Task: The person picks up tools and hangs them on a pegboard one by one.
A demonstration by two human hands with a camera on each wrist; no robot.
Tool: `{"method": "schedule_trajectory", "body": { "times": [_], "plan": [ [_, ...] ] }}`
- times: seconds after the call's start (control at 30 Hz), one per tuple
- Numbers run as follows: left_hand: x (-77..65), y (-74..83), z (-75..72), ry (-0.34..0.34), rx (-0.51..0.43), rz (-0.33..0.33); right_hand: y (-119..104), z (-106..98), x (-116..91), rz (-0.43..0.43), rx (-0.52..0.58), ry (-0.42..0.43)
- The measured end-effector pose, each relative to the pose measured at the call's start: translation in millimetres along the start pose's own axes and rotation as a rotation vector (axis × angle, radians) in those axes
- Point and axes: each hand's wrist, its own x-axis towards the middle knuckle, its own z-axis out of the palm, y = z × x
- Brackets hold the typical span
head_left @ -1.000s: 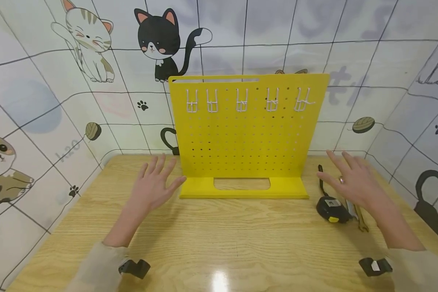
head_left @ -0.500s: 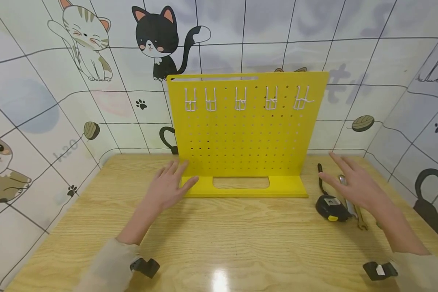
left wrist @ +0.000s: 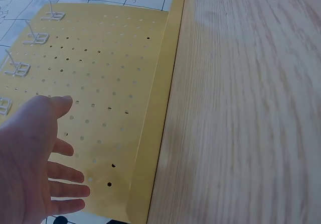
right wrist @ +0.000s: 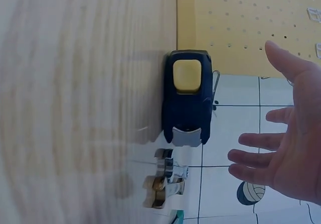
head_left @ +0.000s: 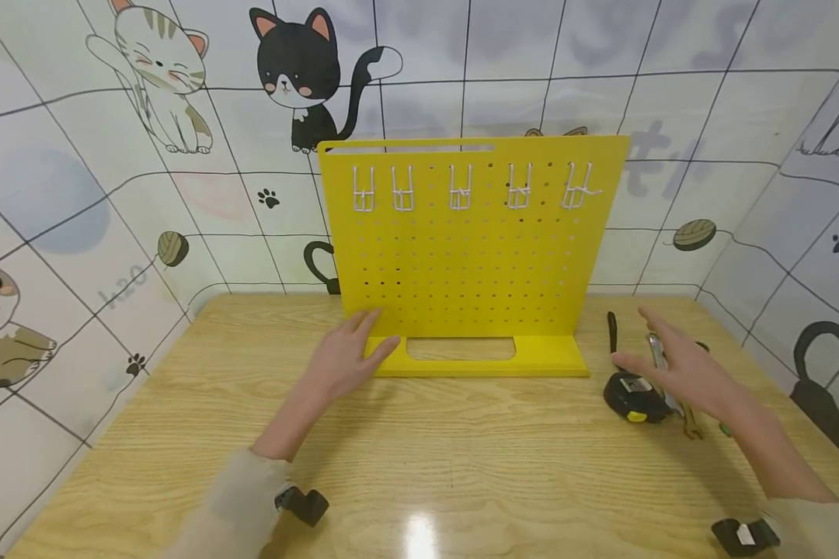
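A yellow pegboard (head_left: 461, 264) stands upright on its base, with several white wire hooks (head_left: 460, 190) along its upper part. My left hand (head_left: 339, 359) is in front of the board's lower left corner, fingers spread and holding nothing; in the left wrist view the thumb (left wrist: 61, 104) is apart from the fingers. Over the tools at the right hovers my right hand (head_left: 688, 373), its fingers extended around nothing. Just left of it lies a black tape measure (head_left: 636, 397) with a yellow button (right wrist: 187, 76). Beneath the hand are a silver wrench (head_left: 657, 351) and a brass-coloured wrench (head_left: 692, 423), both partly hidden.
A small green item (right wrist: 176, 217) lies beyond the wrenches, mostly out of view. The wooden table (head_left: 454, 442) reaches back to a cat-patterned wall covering (head_left: 531, 46). On each wrist sits a black mount, such as the left wrist mount (head_left: 302, 506).
My left hand has moved right, from beside the board to in front of its lower left corner. The right hand has shifted slightly and turned, with its fingers closer together.
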Motion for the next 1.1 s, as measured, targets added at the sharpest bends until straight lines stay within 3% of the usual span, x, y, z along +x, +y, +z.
{"method": "schedule_trajectory", "body": {
  "times": [0.6,1.1],
  "plan": [
    [15.2,23.9,19.3,-0.081,-0.169,-0.030,20.5,13.8,-23.6,0.011,0.036,-0.072],
    [27.8,42.8,47.8,-0.095,-0.267,0.037,22.3,21.9,-25.3,-0.061,0.006,-0.081]
  ]
}}
